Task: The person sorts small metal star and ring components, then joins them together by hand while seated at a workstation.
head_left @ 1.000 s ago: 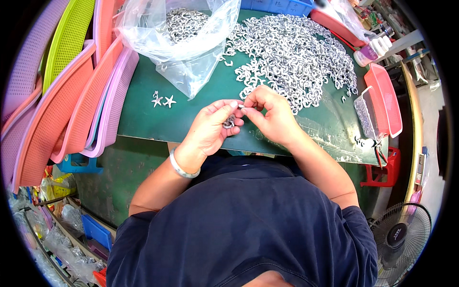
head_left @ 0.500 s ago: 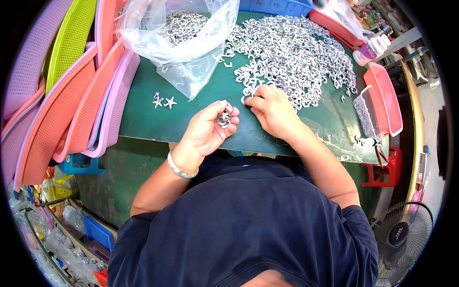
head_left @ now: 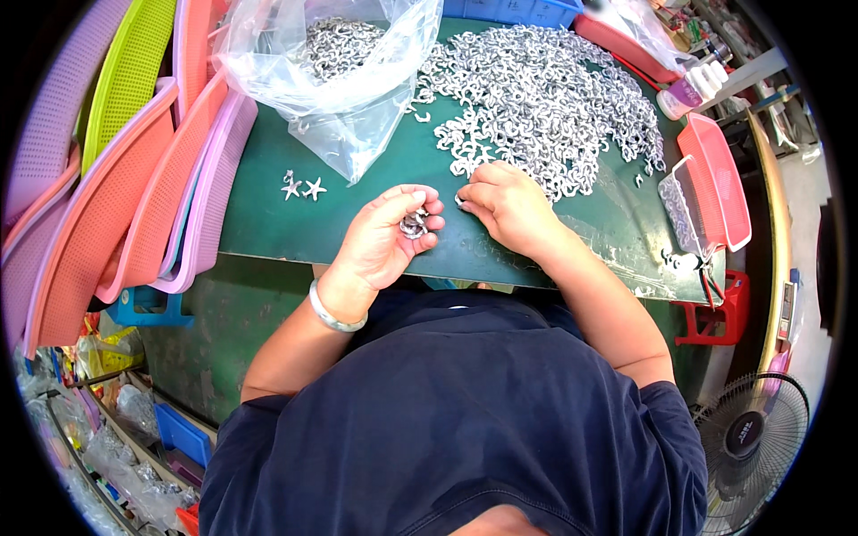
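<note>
My left hand (head_left: 390,230) is curled, palm up, around several small silver C-shaped metal pieces (head_left: 414,224). To its right, my right hand (head_left: 509,207) pinches one small silver piece (head_left: 460,202) between thumb and fingertips, just above the green tabletop (head_left: 268,228). Beyond the right hand spreads a large heap of silver C-shaped pieces (head_left: 554,103). A clear plastic bag (head_left: 353,134) with more such pieces inside stands at the far left of the table. Near that bag lie two silver star-shaped pieces (head_left: 313,188).
Stacked plastic baskets (head_left: 134,205) lean at the left. A pink basket (head_left: 722,183) and a clear container (head_left: 681,210) sit at the table's right edge, by a white bottle (head_left: 693,92). A blue crate (head_left: 514,11) is at the back; a fan (head_left: 751,447) stands lower right.
My right hand has drawn slightly back from the heap's near edge, with a piece in its fingertips. The left thumb has shifted over the pieces in the palm.
</note>
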Motion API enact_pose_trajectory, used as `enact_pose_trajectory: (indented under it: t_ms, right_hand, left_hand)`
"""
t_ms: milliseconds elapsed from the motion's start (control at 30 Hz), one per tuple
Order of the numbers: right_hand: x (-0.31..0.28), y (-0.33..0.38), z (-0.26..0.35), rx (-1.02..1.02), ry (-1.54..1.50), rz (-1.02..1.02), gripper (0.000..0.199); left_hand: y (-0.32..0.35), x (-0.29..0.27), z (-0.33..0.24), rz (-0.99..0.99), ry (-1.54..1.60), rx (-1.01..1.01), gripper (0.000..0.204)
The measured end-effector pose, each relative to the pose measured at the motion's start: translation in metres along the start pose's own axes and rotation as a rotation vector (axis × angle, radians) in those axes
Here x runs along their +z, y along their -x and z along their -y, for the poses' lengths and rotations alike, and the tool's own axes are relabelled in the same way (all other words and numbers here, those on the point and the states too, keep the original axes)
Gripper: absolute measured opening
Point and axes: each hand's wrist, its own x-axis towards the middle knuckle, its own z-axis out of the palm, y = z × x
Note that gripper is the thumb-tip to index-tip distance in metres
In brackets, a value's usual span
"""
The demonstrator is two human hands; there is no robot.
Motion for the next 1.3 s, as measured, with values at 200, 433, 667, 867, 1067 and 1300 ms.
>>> enact_pose_trajectory:
  t_ms: [200,433,667,867,1067,1300]
  right_hand:
    - [-0.007,-0.002,0.006,0.269,-0.493,-0.033,0.009]
    - [-0.016,-0.007,0.020,0.282,-0.685,-0.031,0.013]
    - [-0.009,-0.014,-0.005,0.203,-0.101,-0.133,0.014]
    - [-0.009,-0.012,-0.005,0.102,0.104,-0.014,0.014]
    - [-0.020,-0.009,-0.002,0.160,0.013,0.022,0.009]
    - [-0.007,-0.008,0.007,0.096,0.124,0.029,0.018]
  left_hand:
    - [0.001,0.010,0.000,-0.048,-0.060,0.006,0.018]
    - [-0.010,0.010,0.008,0.061,0.024,-0.042,0.013]
    - [-0.006,0.007,0.004,-0.006,0.099,0.007,0.010]
    - [-0.003,0.001,-0.001,0.039,0.148,0.031,0.011]
    - [-0.003,-0.005,0.001,0.040,0.128,0.020,0.016]
    - [-0.002,0.002,0.002,-0.010,0.061,0.026,0.017]
